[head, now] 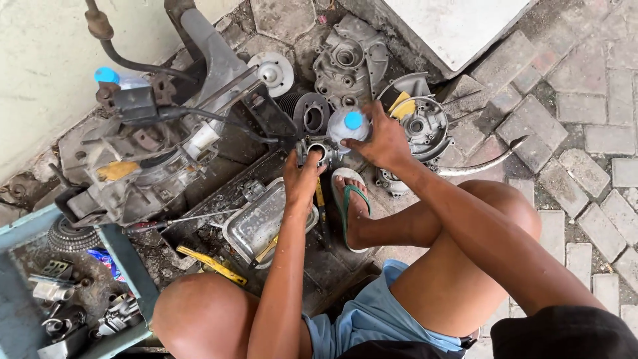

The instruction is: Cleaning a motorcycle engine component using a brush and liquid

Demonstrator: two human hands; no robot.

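Our left hand [302, 178] clamps a carburetor [315, 149] above the tray [247, 229] rim; our right hand [383, 141] wraps a bottle [346, 125], engine parts [350, 60] crowding close.

Much of the work is staying out of sight

The right hand [382, 141] is covering the plastic bottle [347, 126] body, leaving only its blue cap showing; the left hand's [302, 178] fingers are hiding part of the small metal part [315, 147]. The blue tray [26, 292] is running off the frame's left edge.

Metal tray [247, 229], yellow-handled tool [211, 264], perhaps pliers.
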